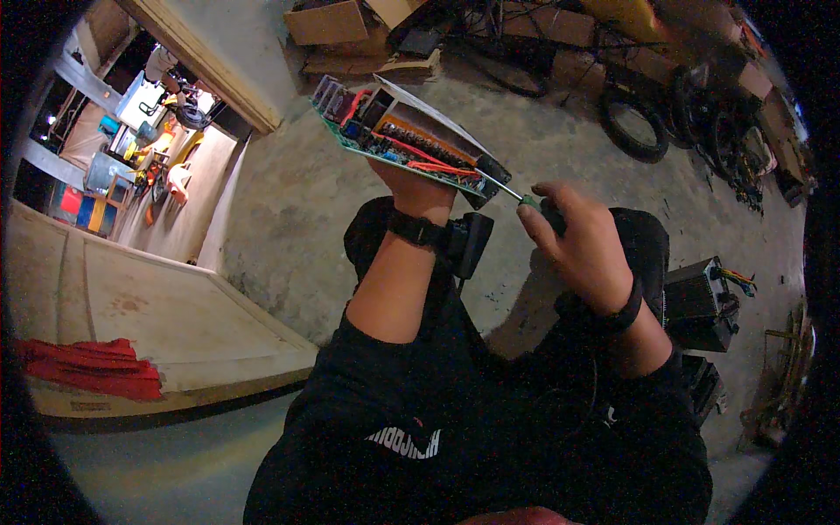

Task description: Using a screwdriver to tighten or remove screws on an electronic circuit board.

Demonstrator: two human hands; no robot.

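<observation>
My left hand (pixel 409 185) is under a green circuit board (pixel 372 150) and holds it up, tilted, in front of me. The board carries dense parts, red-orange wires, a dark finned strip and a pale upright plate along its far side. Most of the left fingers are hidden beneath it. In my right hand (pixel 577 236) is a screwdriver (pixel 507 189) with a green handle. Its thin metal shaft points left, and the tip lies at the right end of the board; whether it touches a part cannot be made out.
Next to my right knee, a black metal box (pixel 700 302) with coloured wires stands on the concrete floor (pixel 289 219). Bicycle tyres (pixel 632 127) and cardboard boxes (pixel 328 24) lie at the back. At left, a red cloth (pixel 87 367) rests on a beige surface (pixel 201 324), near a lit doorway.
</observation>
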